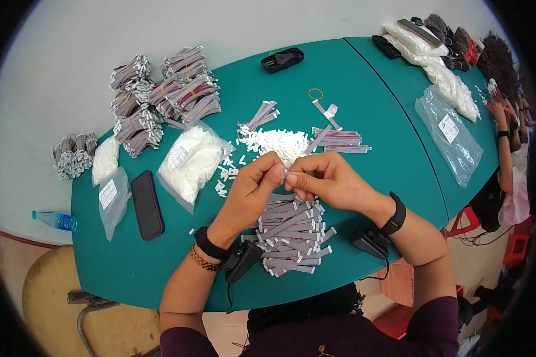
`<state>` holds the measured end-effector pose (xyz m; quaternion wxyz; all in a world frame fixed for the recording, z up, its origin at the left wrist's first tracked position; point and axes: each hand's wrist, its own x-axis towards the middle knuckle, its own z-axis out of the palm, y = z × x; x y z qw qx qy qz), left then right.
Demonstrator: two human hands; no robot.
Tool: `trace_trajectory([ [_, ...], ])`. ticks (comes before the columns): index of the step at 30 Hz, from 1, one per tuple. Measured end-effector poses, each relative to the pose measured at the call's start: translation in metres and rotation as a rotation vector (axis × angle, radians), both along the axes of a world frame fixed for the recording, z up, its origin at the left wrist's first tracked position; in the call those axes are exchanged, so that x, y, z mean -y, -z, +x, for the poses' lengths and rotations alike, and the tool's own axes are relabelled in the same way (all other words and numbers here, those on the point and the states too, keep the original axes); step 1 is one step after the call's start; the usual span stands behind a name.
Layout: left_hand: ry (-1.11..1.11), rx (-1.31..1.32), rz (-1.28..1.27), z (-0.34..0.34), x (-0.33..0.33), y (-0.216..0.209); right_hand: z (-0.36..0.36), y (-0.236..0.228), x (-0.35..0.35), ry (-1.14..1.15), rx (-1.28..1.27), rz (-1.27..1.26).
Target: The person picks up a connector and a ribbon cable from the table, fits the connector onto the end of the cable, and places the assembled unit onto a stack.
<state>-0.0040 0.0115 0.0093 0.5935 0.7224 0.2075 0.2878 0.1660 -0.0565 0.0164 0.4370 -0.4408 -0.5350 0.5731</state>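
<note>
My left hand [253, 189] and my right hand [336, 183] meet at the middle of the table, both closed in a pinch. Between their fingertips shows the small end of a grey ribbon cable [320, 137], whose strip seems to run out behind my right fingers. Its exact end is mostly hidden. Just beyond the hands lies a heap of small white plastic connector pieces [278, 143]. Below them, nearer to me, is a loose pile of grey ribbon cables [292, 229] with white ends. Flat ribbon cables [342, 140] lie beside the heap on the right.
Bundled cables [187, 89] are stacked at the far left of the green table [375, 95]. Bags of white pieces [190, 160], a phone [147, 205] and a bottle [55, 220] stand left. A black tray [282, 60] lies far back. Another person's arm [505, 149] is at right.
</note>
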Motion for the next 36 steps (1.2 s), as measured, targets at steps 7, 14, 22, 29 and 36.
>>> trace_trajectory([
  [7, -0.004, -0.014, -0.068, 0.000, 0.005, 0.001, -0.004, 0.000, 0.005, 0.059, 0.024, -0.003],
  [14, -0.046, -0.038, 0.001, 0.003, 0.008, 0.000, -0.010, -0.001, 0.007, 0.125, 0.048, 0.027],
  [22, -0.011, 0.026, -0.068, -0.001, -0.003, 0.006, -0.006, -0.001, 0.002, 0.092, 0.042, 0.024],
  [29, -0.028, 0.042, -0.141, -0.003, -0.006, 0.002, -0.002, -0.002, -0.001, 0.051, 0.007, -0.024],
  [36, -0.018, 0.119, -0.101, 0.004, -0.001, 0.003, -0.001, 0.001, -0.001, 0.031, 0.063, -0.040],
])
